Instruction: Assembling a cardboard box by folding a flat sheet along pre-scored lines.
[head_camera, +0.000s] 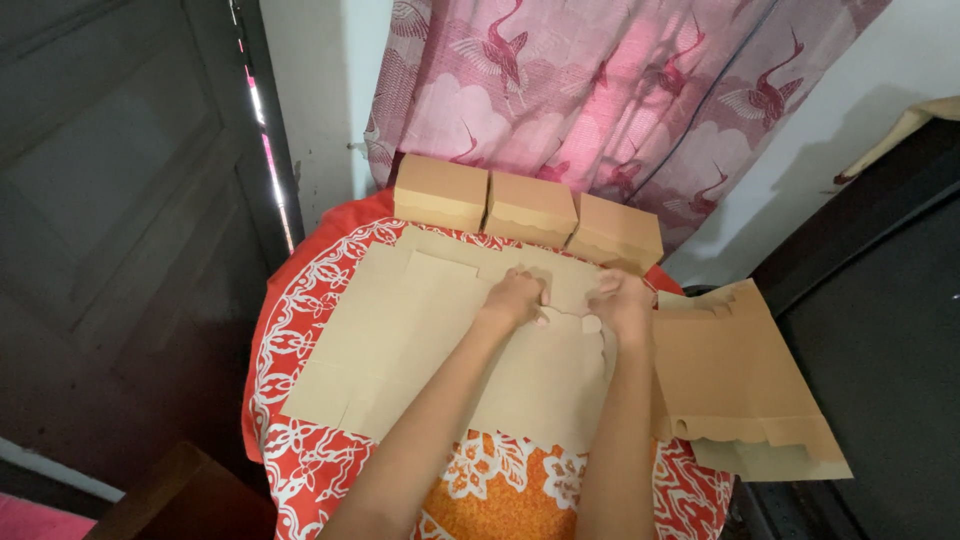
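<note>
Three folded brown boxes (528, 208) stand in a row at the upper centre, touching one another, at the far edge of a round table under a red and orange patterned cloth (300, 330). A stack of flat cardboard sheets (745, 385) lies at right, overhanging the table edge. A pink curtain (620, 90) with crane prints hangs behind. A dark door (110, 200) fills the left.

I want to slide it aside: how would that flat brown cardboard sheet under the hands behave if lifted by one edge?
The flat cardboard sheet looks thin and wide, so it would probably sag and bend at its creases. It likely weighs little. Pushed, it should slide easily over the patterned cloth, though its cut flaps might catch.
</note>
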